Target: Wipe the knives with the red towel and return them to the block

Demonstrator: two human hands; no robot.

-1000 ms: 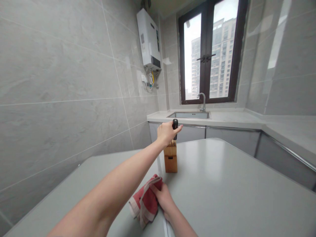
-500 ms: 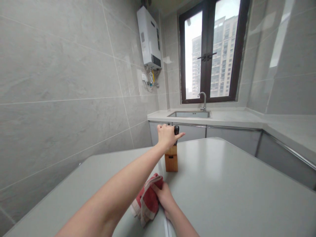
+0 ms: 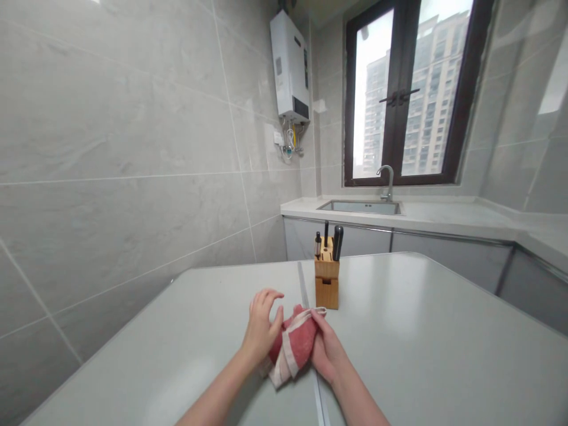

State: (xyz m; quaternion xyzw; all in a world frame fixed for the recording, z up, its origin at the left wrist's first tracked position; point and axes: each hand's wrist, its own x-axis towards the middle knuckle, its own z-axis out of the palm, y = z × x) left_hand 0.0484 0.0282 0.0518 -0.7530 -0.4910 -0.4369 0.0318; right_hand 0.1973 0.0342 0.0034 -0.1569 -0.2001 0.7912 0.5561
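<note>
A red and white cloth point(image 3: 298, 343) hangs bunched just above the table, gripped on its right side by my right hand point(image 3: 327, 349). Beside the cloth's left edge is my left hand point(image 3: 262, 322), fingers curved and apart, with nothing seen in its grasp. Beyond both hands a wooden knife block point(image 3: 327, 284) stands upright on the table. Black handles rise from its top, among them a thick pair of handles point(image 3: 338, 242) at the right and a thinner one at the left.
The pale table point(image 3: 399, 343) has a seam point(image 3: 304, 284) running lengthwise. Behind it are a counter with a sink point(image 3: 359, 207), a faucet point(image 3: 388, 183) and a window. A water heater point(image 3: 290, 68) hangs on the tiled wall at left.
My left hand has left the handles at the top of the knife block and come back down beside the cloth. My right hand still holds the cloth. The view has shifted left.
</note>
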